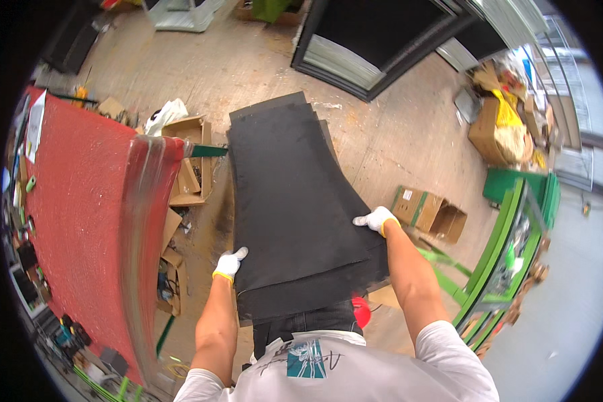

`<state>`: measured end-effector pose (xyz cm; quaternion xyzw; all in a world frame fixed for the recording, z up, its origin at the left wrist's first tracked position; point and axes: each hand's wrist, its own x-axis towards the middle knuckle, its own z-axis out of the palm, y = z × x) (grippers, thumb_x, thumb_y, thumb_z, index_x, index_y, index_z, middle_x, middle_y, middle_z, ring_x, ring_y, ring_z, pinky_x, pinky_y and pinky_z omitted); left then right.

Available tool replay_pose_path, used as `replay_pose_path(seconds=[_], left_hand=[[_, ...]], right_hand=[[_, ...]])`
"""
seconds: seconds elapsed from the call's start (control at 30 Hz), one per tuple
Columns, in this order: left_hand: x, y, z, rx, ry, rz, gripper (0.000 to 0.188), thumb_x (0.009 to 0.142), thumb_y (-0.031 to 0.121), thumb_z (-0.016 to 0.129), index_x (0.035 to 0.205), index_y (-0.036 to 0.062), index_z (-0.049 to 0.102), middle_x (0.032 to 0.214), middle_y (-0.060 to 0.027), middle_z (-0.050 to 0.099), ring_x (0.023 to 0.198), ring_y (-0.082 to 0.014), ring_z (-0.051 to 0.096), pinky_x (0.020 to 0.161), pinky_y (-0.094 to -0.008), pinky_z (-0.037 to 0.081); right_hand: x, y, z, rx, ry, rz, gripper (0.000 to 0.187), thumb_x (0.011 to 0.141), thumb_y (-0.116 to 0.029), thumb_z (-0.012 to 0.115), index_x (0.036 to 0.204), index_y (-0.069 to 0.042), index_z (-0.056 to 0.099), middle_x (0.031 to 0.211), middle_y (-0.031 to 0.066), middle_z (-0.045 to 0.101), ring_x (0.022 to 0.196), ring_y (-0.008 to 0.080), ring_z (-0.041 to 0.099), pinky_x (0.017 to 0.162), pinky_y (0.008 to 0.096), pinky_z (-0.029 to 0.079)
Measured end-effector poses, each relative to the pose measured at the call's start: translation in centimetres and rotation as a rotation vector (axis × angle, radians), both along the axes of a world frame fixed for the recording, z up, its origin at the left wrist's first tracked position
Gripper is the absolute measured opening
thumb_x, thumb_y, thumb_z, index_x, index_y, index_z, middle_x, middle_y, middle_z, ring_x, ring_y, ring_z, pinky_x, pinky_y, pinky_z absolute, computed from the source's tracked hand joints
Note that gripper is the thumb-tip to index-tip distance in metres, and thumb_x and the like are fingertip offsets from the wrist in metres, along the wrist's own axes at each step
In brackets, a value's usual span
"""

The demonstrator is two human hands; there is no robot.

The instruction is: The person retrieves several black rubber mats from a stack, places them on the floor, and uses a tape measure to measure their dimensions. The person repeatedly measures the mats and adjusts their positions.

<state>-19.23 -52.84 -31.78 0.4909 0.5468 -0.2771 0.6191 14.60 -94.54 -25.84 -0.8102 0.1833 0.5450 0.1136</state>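
Both hands are gloved in white and are closed on a stack of black sheets (295, 201), which is carried flat in front of the body. The left hand (230, 263) is clamped on the near left edge of the stack, fingers over the top face. The right hand (376, 220) is clamped on the right edge, slightly farther out, with the fingers laid on the top sheet. The stack is held clear of the floor (several sheets are seen, their far edges stepped and fanned apart). The near edge lies just before the waist, above a white shirt (328, 368) with a teal print.

To the left, a red-covered table (74, 221) is seen, its near edge wrapped in clear film (144, 228). Small tools and boxes lie along its far left rim. Between the table and the stack, open cardboard boxes (191, 161) stand on the floor, with a white bag (165, 114) just beyond them.

To the right, a green metal rack (509, 254) is placed, and an open brown carton (430, 213) lies on the floor near it. Farther right, a heap of cartons and yellow packing (502, 127) is piled against the wall.

Beyond the stack, a dark framed panel (382, 40) lies on the concrete floor (248, 60).
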Motion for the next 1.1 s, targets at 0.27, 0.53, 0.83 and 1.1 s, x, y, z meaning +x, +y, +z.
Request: replay_pose_path(seconds=[0.27,0.53,0.83,1.1], left_hand=[[-11.3,0.7,-4.1,0.112,0.084,-0.226,0.083,0.095,0.038,0.085,0.147,-0.0187,0.055,0.141,-0.0253,0.068,0.123,-0.0342,0.068,0.110,-0.0407,0.052],[-20.7,2.5,-3.0,-0.043,0.035,-0.311,0.083,0.096,0.038,0.083,0.148,-0.0193,0.053,0.144,-0.0275,0.065,0.126,-0.0348,0.068,0.108,-0.0408,0.053],[-34.6,6.1,-9.8,0.029,0.043,-0.527,0.085,0.096,0.043,0.083,0.144,-0.0207,0.055,0.137,-0.0282,0.070,0.120,-0.0358,0.070,0.106,-0.0420,0.054],[-43.1,7.1,-17.3,0.275,0.023,-0.934,0.086,0.099,0.047,0.078,0.149,-0.0181,0.053,0.143,-0.0303,0.066,0.128,-0.0370,0.067,0.116,-0.0406,0.047]], right_hand=[[-19.6,-7.0,-5.8,0.117,0.027,-0.192,0.089,0.070,-0.049,0.099,0.124,0.018,0.072,0.121,0.0263,0.078,0.112,0.0329,0.076,0.098,0.0416,0.057],[-39.2,-7.9,-8.0,0.116,-0.044,-0.352,0.079,0.075,-0.034,0.101,0.127,0.018,0.071,0.114,0.0220,0.079,0.097,0.0301,0.077,0.088,0.0408,0.059],[-58.7,-4.7,-13.5,0.165,-0.037,-0.572,0.068,0.083,-0.028,0.096,0.125,0.019,0.070,0.112,0.0231,0.079,0.096,0.0319,0.079,0.087,0.0429,0.062],[-70.1,-2.3,-20.4,0.127,-0.108,-0.417,0.093,0.081,-0.041,0.096,0.139,0.022,0.060,0.132,0.0335,0.072,0.129,0.0387,0.068,0.114,0.0427,0.048]])
